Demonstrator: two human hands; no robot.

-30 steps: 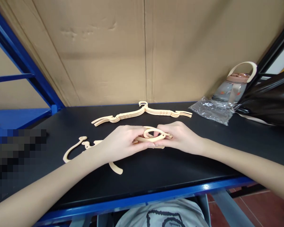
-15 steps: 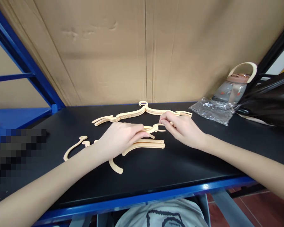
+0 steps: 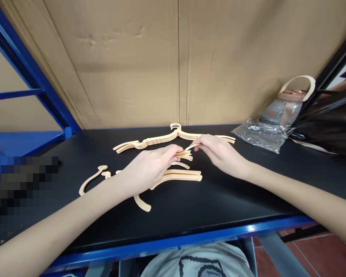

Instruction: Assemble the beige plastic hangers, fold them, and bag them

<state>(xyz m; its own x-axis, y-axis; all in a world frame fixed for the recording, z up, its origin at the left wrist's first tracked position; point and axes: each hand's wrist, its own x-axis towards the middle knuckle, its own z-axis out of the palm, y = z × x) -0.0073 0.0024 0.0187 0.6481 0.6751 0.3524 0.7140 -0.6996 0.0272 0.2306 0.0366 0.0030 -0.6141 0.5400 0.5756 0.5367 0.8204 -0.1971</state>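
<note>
Near the middle of the frame, the left hand (image 3: 148, 165) has a firm grip, thumb and fingers clamped on a cream hanger piece (image 3: 186, 155), smooth, matte and slender, its far end showing narrow layered edges. Just above that end, the right hand (image 3: 216, 150) pinches a thin, bowed cream strip (image 3: 191, 147) between its fingertips; whether strip and piece are joined, I cannot tell. Below, on the black counter (image 3: 233, 207), lie matching long arms (image 3: 184, 175), pale and gently curved, partly hidden.

likely workshop: blue racking (image 3: 50, 100), cardboard (image 3: 127, 84)
</note>
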